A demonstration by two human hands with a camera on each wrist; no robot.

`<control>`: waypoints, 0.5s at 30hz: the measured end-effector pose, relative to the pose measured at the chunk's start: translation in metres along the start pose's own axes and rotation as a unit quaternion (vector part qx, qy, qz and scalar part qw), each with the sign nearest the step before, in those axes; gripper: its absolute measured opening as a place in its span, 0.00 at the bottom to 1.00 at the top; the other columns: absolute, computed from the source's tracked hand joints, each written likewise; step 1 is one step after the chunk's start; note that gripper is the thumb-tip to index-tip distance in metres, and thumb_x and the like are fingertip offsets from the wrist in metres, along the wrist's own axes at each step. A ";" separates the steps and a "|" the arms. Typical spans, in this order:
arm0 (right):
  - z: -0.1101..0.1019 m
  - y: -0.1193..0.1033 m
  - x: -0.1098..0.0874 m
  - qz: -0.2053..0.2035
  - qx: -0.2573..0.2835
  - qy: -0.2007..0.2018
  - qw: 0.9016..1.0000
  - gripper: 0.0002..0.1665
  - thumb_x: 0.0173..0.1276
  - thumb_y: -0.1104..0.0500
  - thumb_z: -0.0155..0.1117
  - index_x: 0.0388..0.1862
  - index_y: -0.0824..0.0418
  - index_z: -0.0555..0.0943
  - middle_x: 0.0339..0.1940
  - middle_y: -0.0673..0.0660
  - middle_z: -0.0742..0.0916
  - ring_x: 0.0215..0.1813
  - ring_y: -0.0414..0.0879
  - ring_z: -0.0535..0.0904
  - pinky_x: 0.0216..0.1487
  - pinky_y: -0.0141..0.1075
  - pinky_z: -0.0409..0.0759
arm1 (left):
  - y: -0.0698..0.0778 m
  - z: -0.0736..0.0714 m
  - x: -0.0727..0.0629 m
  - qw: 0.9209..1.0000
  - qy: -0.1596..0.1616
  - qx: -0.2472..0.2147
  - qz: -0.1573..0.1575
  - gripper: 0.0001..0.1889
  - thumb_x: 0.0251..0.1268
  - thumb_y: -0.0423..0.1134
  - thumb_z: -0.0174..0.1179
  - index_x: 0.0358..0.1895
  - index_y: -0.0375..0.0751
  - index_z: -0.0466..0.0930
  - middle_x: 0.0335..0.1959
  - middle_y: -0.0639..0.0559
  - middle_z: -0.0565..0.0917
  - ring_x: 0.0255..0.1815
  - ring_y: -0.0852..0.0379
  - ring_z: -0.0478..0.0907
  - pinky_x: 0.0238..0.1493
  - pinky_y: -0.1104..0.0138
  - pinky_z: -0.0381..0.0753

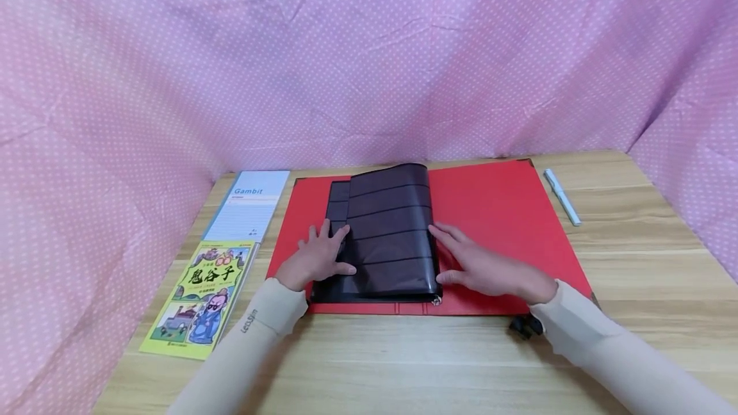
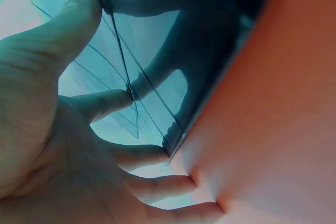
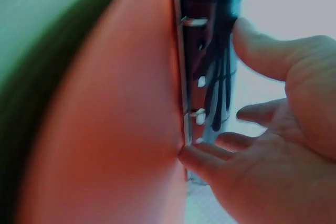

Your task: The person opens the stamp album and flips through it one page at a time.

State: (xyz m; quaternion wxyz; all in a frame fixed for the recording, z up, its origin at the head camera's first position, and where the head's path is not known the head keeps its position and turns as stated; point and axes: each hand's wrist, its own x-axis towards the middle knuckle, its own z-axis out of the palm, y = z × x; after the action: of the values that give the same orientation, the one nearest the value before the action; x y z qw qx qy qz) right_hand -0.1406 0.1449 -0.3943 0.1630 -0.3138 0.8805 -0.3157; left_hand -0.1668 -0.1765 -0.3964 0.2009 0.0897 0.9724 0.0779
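Note:
A red ring binder (image 1: pixel 496 203) lies spread on the table. Its black pocket pages (image 1: pixel 392 229) are turned to the left and bulge up beside the metal rings (image 3: pixel 195 22). My left hand (image 1: pixel 316 258) rests with fingers spread at the pages' left edge. In the left wrist view its thumb and forefinger touch the glossy sheet, while other fingertips reach the red cover (image 2: pixel 283 145). On the other side, my right hand (image 1: pixel 481 268) has its fingers extended, with fingertips right at the curved fold. The right wrist view shows its thumb against the black sheets (image 3: pixel 212 51).
At the left lie a pale blue notebook (image 1: pixel 248 207) and a yellow comic-style book (image 1: pixel 196 300). A light-coloured pen (image 1: pixel 562 196) lies beyond the binder's right side. Small black objects (image 1: pixel 523 325) sit under the right sleeve. Pink dotted cloth (image 1: pixel 369 69) hangs behind the wooden table (image 1: pixel 403 364).

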 end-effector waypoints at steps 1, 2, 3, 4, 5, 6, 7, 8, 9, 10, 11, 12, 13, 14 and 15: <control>0.000 0.002 0.000 0.013 0.000 -0.003 1.000 0.55 0.61 0.45 0.67 0.77 0.55 0.45 0.75 0.58 0.52 0.72 0.57 0.52 0.58 0.47 0.72 | -0.001 0.000 0.000 1.000 0.000 0.004 0.001 0.48 0.53 0.57 0.66 0.75 0.50 0.50 0.73 0.32 0.44 0.70 0.28 0.41 0.62 0.34 0.50; 0.000 0.003 0.001 0.022 0.000 -0.007 1.000 0.57 0.61 0.43 0.66 0.77 0.56 0.43 0.75 0.58 0.52 0.72 0.56 0.51 0.59 0.47 0.72 | -0.002 0.000 0.000 1.000 -0.002 0.007 0.002 0.48 0.54 0.57 0.66 0.75 0.50 0.50 0.73 0.33 0.44 0.70 0.28 0.42 0.62 0.34 0.50; 0.000 0.004 0.002 0.029 0.000 -0.011 1.000 0.58 0.60 0.41 0.65 0.78 0.55 0.43 0.75 0.57 0.52 0.73 0.56 0.51 0.59 0.47 0.72 | -0.003 0.000 0.000 1.000 -0.003 0.008 0.003 0.48 0.54 0.57 0.66 0.75 0.50 0.50 0.74 0.33 0.44 0.70 0.28 0.42 0.62 0.35 0.49; 0.001 0.005 0.002 0.033 -0.001 -0.014 0.999 0.58 0.60 0.40 0.65 0.78 0.55 0.43 0.76 0.57 0.51 0.73 0.56 0.50 0.60 0.47 0.71 | -0.004 0.000 0.000 1.000 -0.003 0.011 0.004 0.48 0.54 0.57 0.66 0.75 0.50 0.49 0.74 0.34 0.44 0.70 0.29 0.42 0.63 0.35 0.49; 0.001 0.006 0.002 0.037 -0.004 -0.015 0.999 0.58 0.60 0.38 0.65 0.78 0.54 0.43 0.76 0.56 0.51 0.73 0.55 0.50 0.59 0.47 0.72 | -0.005 0.000 0.000 1.000 -0.004 0.013 0.006 0.48 0.55 0.57 0.65 0.76 0.51 0.49 0.74 0.34 0.44 0.71 0.29 0.43 0.63 0.35 0.49; 0.001 0.006 0.003 0.039 -0.008 -0.016 0.999 0.58 0.60 0.38 0.64 0.78 0.53 0.43 0.76 0.55 0.51 0.73 0.55 0.51 0.58 0.46 0.73 | -0.006 0.000 -0.001 1.000 -0.003 0.014 0.006 0.48 0.55 0.56 0.65 0.76 0.51 0.49 0.74 0.35 0.45 0.71 0.30 0.43 0.63 0.35 0.49; 0.002 0.006 0.003 0.044 -0.008 -0.016 0.999 0.58 0.59 0.37 0.64 0.78 0.52 0.43 0.76 0.54 0.51 0.73 0.54 0.51 0.58 0.46 0.73 | -0.007 0.000 -0.001 1.000 -0.002 0.013 0.008 0.48 0.55 0.56 0.66 0.76 0.51 0.49 0.74 0.35 0.45 0.71 0.30 0.44 0.63 0.36 0.49; 0.002 0.006 0.004 0.043 -0.009 -0.014 0.999 0.58 0.59 0.37 0.64 0.78 0.52 0.43 0.76 0.54 0.51 0.73 0.55 0.52 0.58 0.47 0.73 | -0.008 0.000 -0.001 1.000 -0.001 0.008 0.009 0.48 0.55 0.55 0.66 0.76 0.51 0.49 0.74 0.35 0.45 0.71 0.31 0.43 0.64 0.36 0.48; 0.003 0.006 0.004 0.045 -0.008 -0.012 0.999 0.58 0.59 0.37 0.65 0.78 0.51 0.43 0.76 0.54 0.51 0.72 0.55 0.53 0.57 0.47 0.74 | -0.008 0.000 -0.002 1.000 0.001 0.002 0.012 0.47 0.55 0.54 0.66 0.76 0.50 0.49 0.74 0.36 0.45 0.71 0.31 0.43 0.64 0.36 0.48; 0.003 0.005 0.005 0.048 -0.008 -0.009 0.999 0.58 0.59 0.37 0.65 0.78 0.50 0.43 0.76 0.53 0.51 0.72 0.55 0.53 0.57 0.47 0.74 | -0.009 0.000 -0.002 1.000 0.003 -0.002 0.014 0.47 0.56 0.53 0.66 0.76 0.50 0.49 0.74 0.36 0.45 0.71 0.31 0.43 0.64 0.36 0.48; 0.004 0.004 0.005 0.053 -0.009 -0.006 0.999 0.58 0.58 0.37 0.65 0.78 0.49 0.44 0.76 0.52 0.52 0.72 0.55 0.54 0.56 0.47 0.75 | -0.010 -0.001 -0.003 1.000 0.005 -0.008 0.016 0.47 0.56 0.52 0.66 0.75 0.50 0.49 0.74 0.36 0.45 0.71 0.32 0.43 0.64 0.36 0.47; 0.004 0.003 0.006 0.057 -0.011 -0.004 0.998 0.58 0.58 0.37 0.65 0.78 0.48 0.44 0.76 0.51 0.52 0.72 0.55 0.55 0.56 0.47 0.75 | -0.012 -0.001 -0.004 1.000 0.007 -0.013 0.017 0.46 0.56 0.51 0.66 0.75 0.51 0.50 0.74 0.37 0.45 0.71 0.32 0.43 0.64 0.36 0.47; 0.005 0.001 0.007 0.063 -0.011 -0.003 0.998 0.58 0.58 0.36 0.65 0.78 0.47 0.44 0.76 0.51 0.51 0.72 0.55 0.55 0.55 0.47 0.75 | -0.013 -0.001 -0.004 1.000 0.012 -0.016 0.022 0.45 0.57 0.50 0.66 0.75 0.51 0.51 0.74 0.37 0.46 0.71 0.32 0.44 0.64 0.36 0.47; 0.006 -0.001 0.008 0.067 -0.015 -0.001 0.998 0.57 0.58 0.35 0.65 0.78 0.46 0.44 0.76 0.50 0.51 0.72 0.55 0.55 0.55 0.47 0.76 | -0.014 -0.001 -0.005 0.999 0.016 -0.017 0.025 0.44 0.58 0.49 0.66 0.75 0.52 0.52 0.74 0.38 0.47 0.71 0.33 0.45 0.64 0.36 0.48; 0.007 -0.003 0.009 0.074 -0.019 -0.001 0.997 0.57 0.58 0.35 0.64 0.78 0.45 0.44 0.76 0.49 0.51 0.72 0.54 0.55 0.54 0.46 0.76 | -0.016 -0.001 -0.005 0.999 0.019 -0.016 0.029 0.42 0.58 0.48 0.65 0.75 0.53 0.53 0.74 0.38 0.48 0.71 0.34 0.45 0.64 0.37 0.50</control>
State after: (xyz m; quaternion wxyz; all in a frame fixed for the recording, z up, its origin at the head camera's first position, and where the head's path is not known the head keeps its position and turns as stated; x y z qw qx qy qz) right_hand -0.1428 0.1338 -0.3987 0.1807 -0.2509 0.9069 -0.2862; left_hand -0.1647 -0.1928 -0.3966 0.1818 0.1130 0.9716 0.1006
